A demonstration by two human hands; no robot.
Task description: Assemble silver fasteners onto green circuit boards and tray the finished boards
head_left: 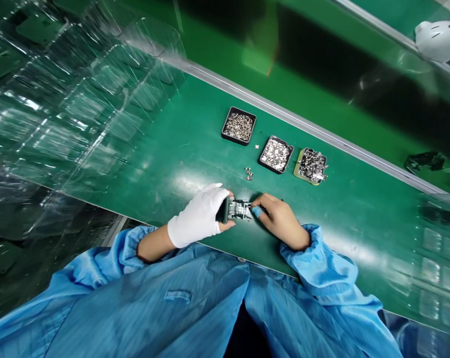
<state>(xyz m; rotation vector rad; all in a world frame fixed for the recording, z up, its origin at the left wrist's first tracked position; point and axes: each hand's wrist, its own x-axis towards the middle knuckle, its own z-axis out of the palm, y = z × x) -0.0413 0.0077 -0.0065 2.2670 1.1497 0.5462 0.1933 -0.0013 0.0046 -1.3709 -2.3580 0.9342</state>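
My left hand (201, 215), in a white glove with bare fingertips, is closed around a dark plastic housing with metal parts on its open side (239, 209). The housing is held just above the green table, its metal side turned to the right. At that side my right hand (277, 217) is closed in a pinch, with blue tape around one finger. Its fingertips touch or nearly touch the housing's edge; whether a small part is between them I cannot make out. A little pile of metal pieces (249, 173) lies beyond the housing.
Two black trays of small metal parts (239, 126) (276, 154) and a yellowish tray of larger metal pieces (312, 166) stand further back on the green table (195, 134). Stacked clear plastic trays (109, 94) fill the left. A metal rail (284, 115) runs behind; a white figurine (439, 41) sits upper right.
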